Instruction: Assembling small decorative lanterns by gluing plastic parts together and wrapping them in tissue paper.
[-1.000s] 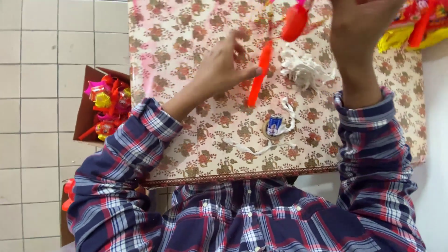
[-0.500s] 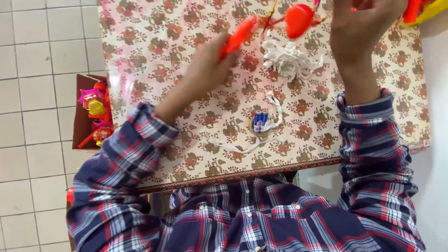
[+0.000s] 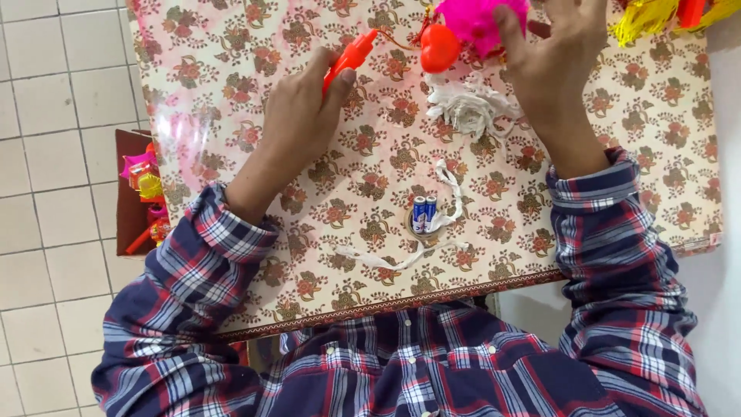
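A single head-worn camera looks almost straight down from above the person's chest, close over the floral-covered worktop (image 3: 602,100). Its near edge runs across the lower frame, with plaid sleeves reaching up from the bottom. Tiled floor (image 3: 54,93) shows along the left side.

On the table (image 3: 231,93), the left hand (image 3: 297,123) lies to the left and holds a stick (image 3: 349,58). The right hand (image 3: 552,58) is at the far right, on a fluffy toy (image 3: 471,19). A heart piece (image 3: 438,48) is between them. Under it lies a tangle of strips (image 3: 471,112). Nearer the person, 2 batteries (image 3: 423,214) lie side by side. A box (image 3: 127,216) stands on the floor, left of the table.
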